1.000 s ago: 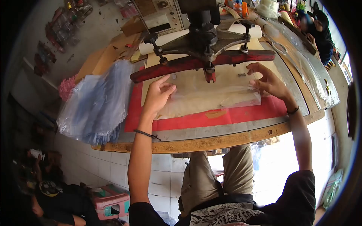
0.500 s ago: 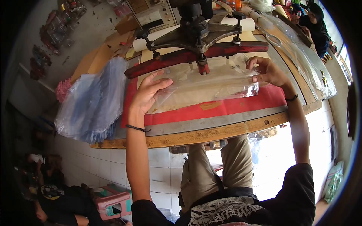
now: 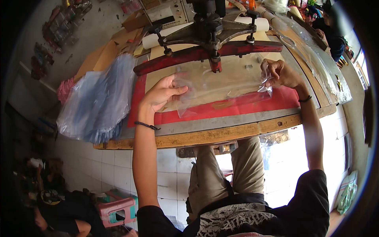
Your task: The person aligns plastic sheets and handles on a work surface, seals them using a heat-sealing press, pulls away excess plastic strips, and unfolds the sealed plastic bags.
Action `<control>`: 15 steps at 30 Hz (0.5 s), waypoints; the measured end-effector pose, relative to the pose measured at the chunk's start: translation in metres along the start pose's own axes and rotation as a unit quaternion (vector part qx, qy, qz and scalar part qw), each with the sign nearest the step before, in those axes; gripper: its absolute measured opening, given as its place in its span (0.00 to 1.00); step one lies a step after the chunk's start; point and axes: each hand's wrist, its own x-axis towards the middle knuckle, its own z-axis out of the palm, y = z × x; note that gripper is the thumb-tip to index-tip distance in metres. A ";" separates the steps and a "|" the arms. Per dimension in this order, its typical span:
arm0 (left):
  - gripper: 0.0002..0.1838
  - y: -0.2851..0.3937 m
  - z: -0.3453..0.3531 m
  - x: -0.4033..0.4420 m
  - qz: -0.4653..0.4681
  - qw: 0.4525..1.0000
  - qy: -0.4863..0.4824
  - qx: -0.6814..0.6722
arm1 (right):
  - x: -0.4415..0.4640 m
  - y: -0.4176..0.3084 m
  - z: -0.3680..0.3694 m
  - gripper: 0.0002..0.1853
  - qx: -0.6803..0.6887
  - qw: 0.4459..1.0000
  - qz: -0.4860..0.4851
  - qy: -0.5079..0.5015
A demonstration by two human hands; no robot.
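A clear plastic sheet [image 3: 225,90] stretches between my two hands under the red bar [image 3: 173,61] of a press. My left hand [image 3: 162,94] holds its left end, thumb on the near side and some fingers seen blurred through the plastic. At the other end, my right hand [image 3: 281,74] pinches the bunched right edge between thumb and bent fingers. Beneath the sheet lie a tan board [image 3: 158,79] and a red mat [image 3: 276,102]. The sheet's lower left corner hangs over the mat. Whether it is one layer or a bag, I cannot tell.
A pile of bluish clear plastic pieces [image 3: 98,98] lies at the table's left. The press head [image 3: 209,29] with its screw knobs hangs above the work. Wooden table edge [image 3: 221,133] runs in front of me. Other people [image 3: 63,209] sit lower left, near a pink stool [image 3: 116,207].
My left hand has shifted slightly right with its end of the sheet. The sheet's lower left corner now reaches over the red mat. My right hand keeps its pinch, nearly in place.
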 end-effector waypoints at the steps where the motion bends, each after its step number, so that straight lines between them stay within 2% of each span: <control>1: 0.23 0.004 0.007 -0.001 -0.004 1.000 0.005 -0.009 | 0.000 0.000 0.000 0.24 -0.012 1.000 -0.005 0.000; 5: 0.24 -0.003 0.002 0.007 -0.003 0.999 0.032 0.001 | 0.001 0.006 -0.004 0.24 -0.036 0.999 0.002 0.022; 9: 0.31 -0.001 0.011 0.013 -0.005 0.993 0.115 0.009 | 0.003 0.012 -0.004 0.22 -0.054 0.997 -0.014 0.047; 14: 0.41 -0.001 0.015 0.016 0.018 0.984 0.179 0.016 | 0.008 0.022 0.002 0.15 -0.055 0.982 0.055 0.175; 15: 0.42 -0.001 0.014 0.014 0.026 0.987 0.160 0.006 | 0.009 0.023 0.002 0.13 -0.058 0.975 0.067 0.202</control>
